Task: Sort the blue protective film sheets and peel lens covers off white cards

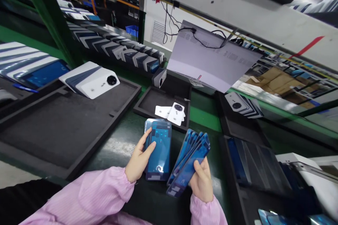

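Note:
Blue film-covered phone panels form a stack on the dark green work surface. My left hand lies along that stack's left side, thumb on the top panel and fingers at its left edge. To the right, my right hand grips a fanned bunch of similar blue panels, tilted, with the thumb on the front one. The fingers behind the bunch are hidden. Beyond the stack, white phone back covers with round camera rings lie in a small black tray.
A large black tray at left carries white and grey covers at its far end. More dark trays stand at right with panels. Rows of covers line the back, and a grey monitor-like panel hangs ahead.

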A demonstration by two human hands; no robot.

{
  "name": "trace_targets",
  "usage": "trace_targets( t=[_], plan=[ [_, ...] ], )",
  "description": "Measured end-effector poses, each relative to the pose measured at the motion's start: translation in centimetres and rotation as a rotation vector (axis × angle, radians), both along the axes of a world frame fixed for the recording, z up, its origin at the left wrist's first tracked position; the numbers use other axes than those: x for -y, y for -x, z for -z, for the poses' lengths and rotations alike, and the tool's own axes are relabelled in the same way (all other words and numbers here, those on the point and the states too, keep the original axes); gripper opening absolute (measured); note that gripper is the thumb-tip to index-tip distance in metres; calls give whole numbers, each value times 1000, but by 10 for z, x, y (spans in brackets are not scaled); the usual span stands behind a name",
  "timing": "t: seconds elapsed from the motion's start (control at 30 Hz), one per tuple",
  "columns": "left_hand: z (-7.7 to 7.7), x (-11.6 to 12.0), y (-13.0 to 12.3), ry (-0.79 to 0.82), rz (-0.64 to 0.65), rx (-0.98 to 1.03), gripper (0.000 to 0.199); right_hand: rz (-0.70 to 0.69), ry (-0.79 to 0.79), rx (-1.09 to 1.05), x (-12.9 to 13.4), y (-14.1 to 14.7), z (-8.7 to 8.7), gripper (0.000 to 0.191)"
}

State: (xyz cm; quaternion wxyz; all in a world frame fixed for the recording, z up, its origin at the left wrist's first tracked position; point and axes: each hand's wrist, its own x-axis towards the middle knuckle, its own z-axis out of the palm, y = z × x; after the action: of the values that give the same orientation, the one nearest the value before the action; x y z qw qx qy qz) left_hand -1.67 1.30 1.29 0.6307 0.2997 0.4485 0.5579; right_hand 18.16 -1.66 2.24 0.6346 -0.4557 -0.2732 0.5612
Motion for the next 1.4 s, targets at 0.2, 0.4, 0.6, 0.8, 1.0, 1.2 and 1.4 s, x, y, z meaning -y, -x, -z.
trace_targets(
  t=[0.2, 0.4, 0.6, 0.8, 1.0, 1.2, 1.4],
  plan=[
    [0, 1, -4, -59, 22, 82, 87, -227, 43, 9, 3, 20, 0, 58],
    [5, 0, -3, -81, 22, 18, 99, -218, 36, 60, 5, 27, 2, 59],
    [0, -2, 1, -85, 25, 19, 81, -76, 13, 45, 3, 2, -1, 60],
    [5, -3, 0, -61, 25, 37, 89, -277, 21, 82, 6, 18, -1, 63],
    [6, -1, -1, -57, 39, 5, 71, -241, 30, 174, 7, 30, 6, 59],
    [5, -1, 1, -98, 53, 10, 80, -75, 10, 177, 3, 14, 3, 62],
    [3, -3, 1, -58, 2, 1, 93, -31, -64, 127, 4, -2, -7, 61]
  ],
)
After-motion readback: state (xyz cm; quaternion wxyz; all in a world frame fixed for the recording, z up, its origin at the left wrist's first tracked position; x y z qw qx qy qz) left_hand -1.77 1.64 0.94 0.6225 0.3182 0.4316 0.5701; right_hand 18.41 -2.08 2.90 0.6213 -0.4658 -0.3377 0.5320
